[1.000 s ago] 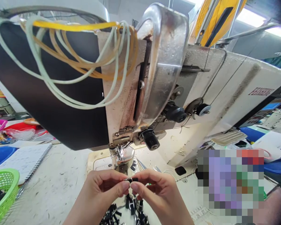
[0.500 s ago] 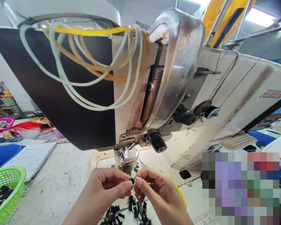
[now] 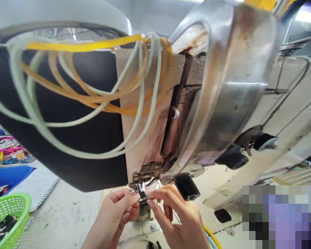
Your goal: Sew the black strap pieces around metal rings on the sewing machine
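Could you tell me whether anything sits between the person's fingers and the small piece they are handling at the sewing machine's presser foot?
Nothing visible does. The left hand and right hand already pinch the small piece between their fingertips, right at the presser foot of the sewing machine.

small metal piece [image 3: 143, 200] at presser foot [image 3: 141, 188]

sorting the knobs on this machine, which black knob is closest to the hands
The lowest black knob, just right of the right hand beside the presser foot. The other two knobs sit higher and farther right.
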### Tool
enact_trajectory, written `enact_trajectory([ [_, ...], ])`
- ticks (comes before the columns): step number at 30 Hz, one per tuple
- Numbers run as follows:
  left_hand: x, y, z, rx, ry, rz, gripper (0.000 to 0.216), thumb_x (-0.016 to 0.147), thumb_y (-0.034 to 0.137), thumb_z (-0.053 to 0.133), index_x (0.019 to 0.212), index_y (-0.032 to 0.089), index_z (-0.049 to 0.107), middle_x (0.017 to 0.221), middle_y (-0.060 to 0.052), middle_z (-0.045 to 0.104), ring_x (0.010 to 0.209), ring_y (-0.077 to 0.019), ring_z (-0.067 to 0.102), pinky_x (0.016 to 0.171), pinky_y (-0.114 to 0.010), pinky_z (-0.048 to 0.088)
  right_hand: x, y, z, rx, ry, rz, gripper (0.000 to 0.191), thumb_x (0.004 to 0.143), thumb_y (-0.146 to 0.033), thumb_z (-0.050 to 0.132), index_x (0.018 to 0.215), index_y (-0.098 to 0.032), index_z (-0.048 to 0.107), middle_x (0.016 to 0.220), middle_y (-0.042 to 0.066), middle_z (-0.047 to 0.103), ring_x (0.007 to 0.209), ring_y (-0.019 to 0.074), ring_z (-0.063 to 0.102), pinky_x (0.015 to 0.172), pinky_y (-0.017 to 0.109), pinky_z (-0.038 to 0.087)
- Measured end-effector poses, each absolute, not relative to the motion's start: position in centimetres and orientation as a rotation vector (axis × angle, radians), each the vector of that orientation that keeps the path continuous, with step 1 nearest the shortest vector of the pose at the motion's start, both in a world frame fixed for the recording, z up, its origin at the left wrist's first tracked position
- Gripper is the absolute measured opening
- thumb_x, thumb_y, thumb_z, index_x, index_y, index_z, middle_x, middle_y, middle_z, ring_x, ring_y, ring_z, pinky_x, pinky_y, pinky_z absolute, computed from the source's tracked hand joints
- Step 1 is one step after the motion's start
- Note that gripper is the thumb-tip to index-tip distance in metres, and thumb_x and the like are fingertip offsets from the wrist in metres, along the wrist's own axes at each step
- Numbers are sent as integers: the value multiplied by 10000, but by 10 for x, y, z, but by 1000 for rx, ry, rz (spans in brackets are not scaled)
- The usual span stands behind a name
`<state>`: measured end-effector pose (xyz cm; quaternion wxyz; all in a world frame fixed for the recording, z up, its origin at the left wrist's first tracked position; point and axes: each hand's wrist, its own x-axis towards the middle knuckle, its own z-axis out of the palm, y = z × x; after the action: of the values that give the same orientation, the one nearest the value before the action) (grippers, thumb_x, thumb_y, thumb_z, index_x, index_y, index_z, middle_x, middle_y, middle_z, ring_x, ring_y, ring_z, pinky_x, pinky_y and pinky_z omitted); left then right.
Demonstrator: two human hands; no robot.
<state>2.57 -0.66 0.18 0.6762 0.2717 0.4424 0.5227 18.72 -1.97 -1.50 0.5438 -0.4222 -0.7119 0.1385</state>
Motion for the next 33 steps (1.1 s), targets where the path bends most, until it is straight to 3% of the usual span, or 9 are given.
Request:
enact_trajectory([
  [5,30,0,-1,495,1024,1245,213,547,154,922,607,103,724,556,-8,686,443,-60,583,458,-126,511,196,-15,-18,-917,-1857,61,365,848,-70,488,1035,-242,750,831,60,646,538,112,574,483,204,492],
  [10,31,1,-1,439,1025,1302,154,583,74,879,588,105,728,552,-18,708,443,-70,608,447,-120,532,199,-13,-21,-944,-1928,-14,393,816,-73,511,1045,-265,767,798,49,668,489,110,594,414,183,494],
  [15,28,4,-6,443,960,1323,158,570,88,898,601,100,744,575,-34,731,482,-84,635,477,-129,560,197,-12,-21,-942,-1920,-112,395,796,-50,498,993,-260,769,859,63,722,573,150,683,464,214,551],
  [21,25,6,-14,452,1001,1333,180,529,95,910,616,92,752,580,-44,730,485,-96,645,467,-145,561,196,-9,-20,-878,-1892,-253,381,775,-25,497,986,-226,742,799,45,708,556,136,680,350,180,447],
  [25,24,9,-11,521,989,1273,169,521,120,889,612,90,750,580,-16,698,510,-71,602,465,-129,525,199,-8,-22,-871,-1914,-242,405,792,-22,492,1035,-233,736,818,56,691,567,135,661,396,186,470],
  [29,26,14,-2,609,959,1235,145,498,124,841,563,111,712,546,30,635,486,-37,532,460,-107,469,200,-7,-23,-844,-1925,-119,471,815,-15,474,1165,-231,704,973,90,698,689,161,669,570,254,557],
  [33,24,17,4,665,925,1190,141,549,170,822,557,115,693,541,27,618,498,-48,521,478,-122,441,203,-14,-20,-882,-1966,63,466,871,-55,499,1269,-236,661,1077,99,691,764,184,663,667,316,556],
])
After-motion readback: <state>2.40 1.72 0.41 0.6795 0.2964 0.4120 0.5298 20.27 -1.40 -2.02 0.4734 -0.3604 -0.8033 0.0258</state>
